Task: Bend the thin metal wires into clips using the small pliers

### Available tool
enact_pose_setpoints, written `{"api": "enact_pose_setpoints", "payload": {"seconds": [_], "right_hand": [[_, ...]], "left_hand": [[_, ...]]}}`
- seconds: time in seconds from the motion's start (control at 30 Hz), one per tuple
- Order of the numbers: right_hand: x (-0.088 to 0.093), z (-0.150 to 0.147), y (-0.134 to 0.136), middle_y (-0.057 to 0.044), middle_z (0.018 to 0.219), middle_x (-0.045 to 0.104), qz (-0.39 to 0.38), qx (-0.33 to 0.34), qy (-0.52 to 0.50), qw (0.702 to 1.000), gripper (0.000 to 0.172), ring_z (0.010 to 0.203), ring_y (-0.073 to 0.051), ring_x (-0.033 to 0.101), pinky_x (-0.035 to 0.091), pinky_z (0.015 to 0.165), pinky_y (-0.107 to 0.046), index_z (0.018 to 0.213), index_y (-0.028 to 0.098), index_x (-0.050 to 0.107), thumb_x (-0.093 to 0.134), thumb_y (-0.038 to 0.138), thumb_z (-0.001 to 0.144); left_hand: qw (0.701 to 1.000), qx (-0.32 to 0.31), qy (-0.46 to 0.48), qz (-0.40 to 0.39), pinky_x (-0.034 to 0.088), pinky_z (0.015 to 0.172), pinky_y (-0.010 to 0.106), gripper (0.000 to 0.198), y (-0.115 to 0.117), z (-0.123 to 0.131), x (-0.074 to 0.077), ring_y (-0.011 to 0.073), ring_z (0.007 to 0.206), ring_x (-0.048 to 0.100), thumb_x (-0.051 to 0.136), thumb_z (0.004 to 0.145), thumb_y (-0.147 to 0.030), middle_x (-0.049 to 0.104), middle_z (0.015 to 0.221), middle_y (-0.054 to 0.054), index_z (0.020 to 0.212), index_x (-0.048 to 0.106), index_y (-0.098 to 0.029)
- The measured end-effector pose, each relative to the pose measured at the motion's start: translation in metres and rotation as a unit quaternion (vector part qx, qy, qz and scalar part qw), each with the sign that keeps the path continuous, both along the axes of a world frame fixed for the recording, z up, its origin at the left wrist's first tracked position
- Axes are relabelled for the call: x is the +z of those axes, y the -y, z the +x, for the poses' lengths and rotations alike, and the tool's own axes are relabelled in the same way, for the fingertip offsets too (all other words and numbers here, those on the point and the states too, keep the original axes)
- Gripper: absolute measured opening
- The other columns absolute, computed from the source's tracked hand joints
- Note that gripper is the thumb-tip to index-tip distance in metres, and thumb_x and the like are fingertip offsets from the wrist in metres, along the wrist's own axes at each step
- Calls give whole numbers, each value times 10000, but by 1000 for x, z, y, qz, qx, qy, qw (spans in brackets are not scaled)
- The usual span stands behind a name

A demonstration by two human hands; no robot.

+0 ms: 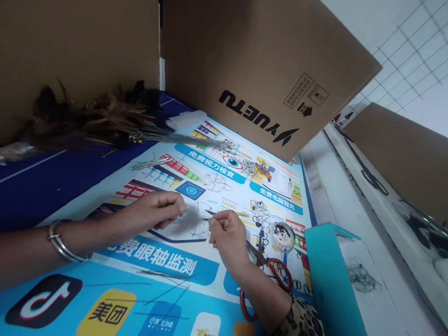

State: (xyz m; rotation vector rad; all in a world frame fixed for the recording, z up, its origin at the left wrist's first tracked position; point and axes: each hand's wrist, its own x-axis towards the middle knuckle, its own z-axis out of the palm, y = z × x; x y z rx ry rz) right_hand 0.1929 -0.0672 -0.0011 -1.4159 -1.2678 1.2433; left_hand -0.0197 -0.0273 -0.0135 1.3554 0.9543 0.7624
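Note:
My left hand (164,210) is closed above the printed mat, thumb and fingertips pressed together. Anything in that pinch is too fine to make out. My right hand (229,238) pinches a small dark pointed piece (209,213) that sticks out toward the left. In the gap between both hands shows a thin, faint wire loop (197,220); whether it is held or lies on the mat I cannot tell. Red-handled scissors (277,271) lie partly under my right forearm. Several straight dark wires (167,291) are scattered nearer me. Beyond my hands rests a bent wire shape (218,181).
Black wire rings (259,215) and a round tin (283,237) lie right of my hands. Brown feathers (93,112) and a bundle of wires (187,138) sit far left. Cardboard (262,48) walls the back. A turquoise box (338,305) stands at right, beside a wire tangle (361,274).

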Motion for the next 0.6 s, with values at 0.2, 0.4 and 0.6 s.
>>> {"api": "enact_pose_setpoints", "payload": {"seconds": [0.2,0.4,0.6], "right_hand": [[-6,0,-2,84,569,519,11,-5,1,1000,204,455,-80,497,393,431,-192,832,210,522,633,378,800],[-5,0,-1,82,577,517,9,-7,1,1000,195,458,-79,495,391,429,-190,833,207,524,626,369,795],[-2,-2,0,86,551,507,6,-2,-6,1000,180,449,-82,484,381,434,-197,819,208,523,628,350,782]], "left_hand": [[990,32,-101,90,286,484,219,362,-4,3,-1,110,514,375,594,817,-499,435,539,-51,653,502,-191],[982,11,-142,120,280,495,223,374,-10,-1,-8,113,532,374,570,835,-518,409,564,-55,670,513,-187],[979,-26,-153,129,297,505,229,381,-8,0,-8,122,543,397,539,853,-494,408,559,-46,630,508,-186]]}}
